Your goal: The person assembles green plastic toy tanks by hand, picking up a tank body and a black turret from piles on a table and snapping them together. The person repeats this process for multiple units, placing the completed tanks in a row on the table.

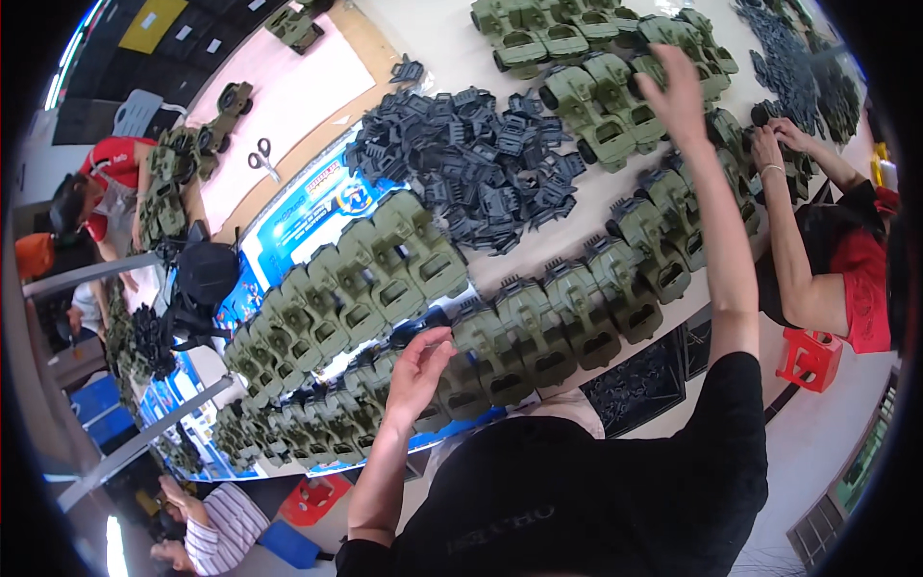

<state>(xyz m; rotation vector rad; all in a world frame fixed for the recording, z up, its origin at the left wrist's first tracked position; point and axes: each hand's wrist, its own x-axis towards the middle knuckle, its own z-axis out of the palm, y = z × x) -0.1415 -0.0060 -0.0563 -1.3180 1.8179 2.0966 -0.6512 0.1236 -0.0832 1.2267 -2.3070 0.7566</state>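
A long row of olive-green plastic toy vehicle bodies [577, 317] runs along the near side of the table. My left hand [415, 375] is over this row, fingers loosely bent and apart, with no object visible in it. Just beyond its fingertips is a small dark part [423, 321]. My right arm is stretched far forward. At its end, my right hand [677, 101] is above another cluster of green toy vehicle bodies [601, 106], thumb and fingers spread; whether it touches one cannot be made out. Between the two groups lies a heap of dark grey plastic parts [471, 163].
A second row of green bodies [346, 288] stands at left on blue printed sheets. Scissors [262, 160] lie beyond it. At right, a co-worker's hands [774, 144] handle something dark. Red stools [808, 360] stand on the floor. Other people are at left.
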